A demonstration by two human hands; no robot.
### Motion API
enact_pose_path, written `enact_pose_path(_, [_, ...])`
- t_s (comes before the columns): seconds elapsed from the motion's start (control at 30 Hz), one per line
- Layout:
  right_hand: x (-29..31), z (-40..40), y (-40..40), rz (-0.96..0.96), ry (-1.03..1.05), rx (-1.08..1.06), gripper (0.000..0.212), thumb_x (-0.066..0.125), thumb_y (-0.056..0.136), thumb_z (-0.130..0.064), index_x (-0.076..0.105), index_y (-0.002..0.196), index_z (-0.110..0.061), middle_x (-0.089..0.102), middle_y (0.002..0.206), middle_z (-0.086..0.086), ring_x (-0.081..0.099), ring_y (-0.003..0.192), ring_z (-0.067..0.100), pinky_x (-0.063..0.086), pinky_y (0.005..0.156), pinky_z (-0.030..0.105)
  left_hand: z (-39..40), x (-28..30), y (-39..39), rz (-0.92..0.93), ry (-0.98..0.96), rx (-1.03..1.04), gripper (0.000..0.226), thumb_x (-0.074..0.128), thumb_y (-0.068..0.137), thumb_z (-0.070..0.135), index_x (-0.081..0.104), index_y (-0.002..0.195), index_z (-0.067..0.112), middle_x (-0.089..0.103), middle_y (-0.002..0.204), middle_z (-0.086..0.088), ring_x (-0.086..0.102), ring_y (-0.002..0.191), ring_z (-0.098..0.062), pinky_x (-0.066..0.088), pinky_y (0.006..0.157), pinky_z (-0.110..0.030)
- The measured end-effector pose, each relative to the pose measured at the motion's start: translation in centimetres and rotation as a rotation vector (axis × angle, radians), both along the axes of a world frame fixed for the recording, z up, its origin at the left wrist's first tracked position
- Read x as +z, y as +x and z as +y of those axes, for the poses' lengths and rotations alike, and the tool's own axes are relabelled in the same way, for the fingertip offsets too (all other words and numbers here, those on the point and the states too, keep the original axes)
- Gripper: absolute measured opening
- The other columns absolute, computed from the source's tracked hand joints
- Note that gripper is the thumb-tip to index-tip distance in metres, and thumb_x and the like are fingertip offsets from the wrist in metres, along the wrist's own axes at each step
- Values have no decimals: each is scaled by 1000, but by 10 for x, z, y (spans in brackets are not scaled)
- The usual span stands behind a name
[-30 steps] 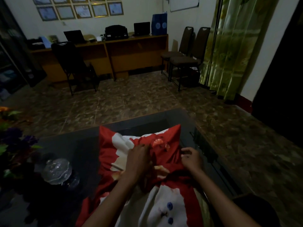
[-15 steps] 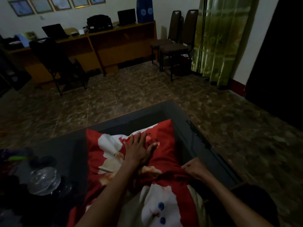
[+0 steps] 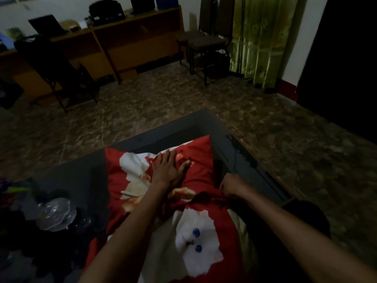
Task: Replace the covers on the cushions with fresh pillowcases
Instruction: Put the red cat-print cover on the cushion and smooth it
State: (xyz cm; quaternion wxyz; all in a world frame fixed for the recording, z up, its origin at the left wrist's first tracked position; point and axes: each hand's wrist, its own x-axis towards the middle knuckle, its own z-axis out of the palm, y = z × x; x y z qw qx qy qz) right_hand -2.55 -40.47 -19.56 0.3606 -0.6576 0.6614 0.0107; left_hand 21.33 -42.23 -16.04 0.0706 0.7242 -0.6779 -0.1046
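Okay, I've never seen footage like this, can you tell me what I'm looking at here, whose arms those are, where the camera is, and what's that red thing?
There is no machine here. The camera sits on a person's head and looks forward and down, so the two bare arms reaching in from the bottom are the wearer's own. The red thing is a pillowcase printed with white cats, lying on a dark table with a cushion partly inside it. The left hand lies flat on the fabric with fingers spread, pressing it. The right hand is curled, gripping the red cloth at the cushion's right edge. To the left on the table sits a clear glass dish. Behind are a wooden desk, chairs and a green curtain.
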Motion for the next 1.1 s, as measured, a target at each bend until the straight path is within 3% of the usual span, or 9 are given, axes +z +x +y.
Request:
enact_pose_path(0.1, [18, -5, -5, -186, -67, -85, 23, 77, 78, -27, 80, 101, -26, 76, 111, -1, 71, 104, 18, 55, 96, 32, 7, 8, -1, 9, 10, -15, 85, 29, 94, 73, 16, 159, 20, 10, 167, -6, 0, 154, -31, -3, 120, -57])
enact_pose_path(0.17, [24, 3, -10, -357, -150, -175, 6, 83, 80, -32, 79, 85, -32, 77, 100, -4, 72, 96, 12, 55, 91, 28, 18, 10, -2, 50, -16, -78, 83, 34, 95, 71, 16, 159, 22, 7, 168, -4, -3, 154, -29, 1, 122, -58])
enact_pose_path(0.3, [25, 38, -7, -521, -38, -104, 24, 90, 72, -37, 78, 93, -34, 76, 96, -10, 71, 91, 5, 57, 90, 27, 54, 5, -13, 25, 59, -167, 89, 33, 90, 78, 0, 160, 33, -11, 167, 4, -12, 153, -23, -8, 119, -54])
enact_pose_path(0.47, [19, 61, 0, -505, -143, -222, 22, 84, 80, -17, 75, 79, -37, 74, 80, -10, 71, 77, 5, 62, 84, 35, 50, 8, -19, 20, 126, -120, 94, 28, 88, 82, -8, 159, 31, -20, 165, 6, -17, 152, -23, -8, 119, -57])
enact_pose_path(0.7, [36, 87, -24, -295, 12, 50, 17, 80, 84, -22, 78, 77, -38, 75, 90, -16, 66, 86, -5, 49, 78, 15, 43, 2, -20, 13, 107, -133, 92, 31, 90, 79, -6, 159, 32, -17, 166, 7, -14, 153, -22, -5, 119, -60])
enact_pose_path(0.8, [46, 76, -22, -304, -12, 84, 16, 78, 86, -28, 77, 75, -40, 77, 91, -16, 68, 87, -2, 52, 79, 20, 43, 3, -21, 13, 102, -126, 92, 33, 90, 79, -4, 160, 32, -14, 167, 7, -11, 154, -23, -2, 119, -61])
enact_pose_path(0.87, [46, 71, -21, -336, -78, 22, 2, 78, 86, -37, 78, 84, -38, 75, 96, -17, 67, 92, 0, 54, 87, 25, 43, 4, -20, 19, 103, -120, 92, 35, 89, 78, -3, 160, 33, -12, 167, 6, -10, 154, -24, -1, 118, -61])
enact_pose_path(0.93, [46, 79, -21, -303, -97, 29, 13, 79, 85, -35, 79, 98, -30, 73, 100, -15, 66, 94, 1, 51, 86, 23, 42, 5, -20, 28, 100, -119, 92, 36, 89, 79, -2, 160, 33, -11, 167, 6, -9, 154, -24, -1, 118, -62])
enact_pose_path(1.1, [33, 101, -24, -232, -65, 60, 8, 74, 90, -19, 81, 95, -19, 73, 89, -11, 63, 88, -1, 45, 81, 15, 42, 6, -21, 27, 106, -146, 91, 35, 90, 78, -1, 160, 33, -12, 167, 7, -10, 154, -23, -2, 118, -62])
